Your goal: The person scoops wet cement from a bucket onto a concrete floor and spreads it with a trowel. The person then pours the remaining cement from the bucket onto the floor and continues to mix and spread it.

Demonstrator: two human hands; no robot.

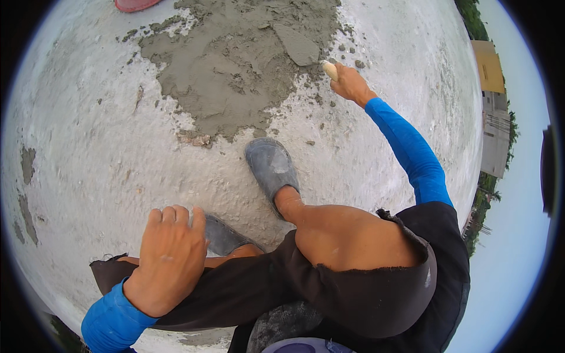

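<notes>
My right hand (351, 84) is closed round the pale handle of a trowel (297, 46). The trowel's blade is coated in grey mortar and rests flat on the right side of a spread heap of wet mortar (226, 76) on the ground. My left hand (172, 259) hangs over my left leg, back upward and holding nothing that I can see. Its fingers lie loosely side by side and are foreshortened, with their tips partly hidden.
My feet in grey rubber clogs (272, 165) stand just short of the mortar. Crumbs of mortar dot the rough pale concrete ground (365, 159). A red rim (135, 5) shows at the top edge. Dried mortar patches (27, 219) lie at far left; buildings (493, 112) rise at far right.
</notes>
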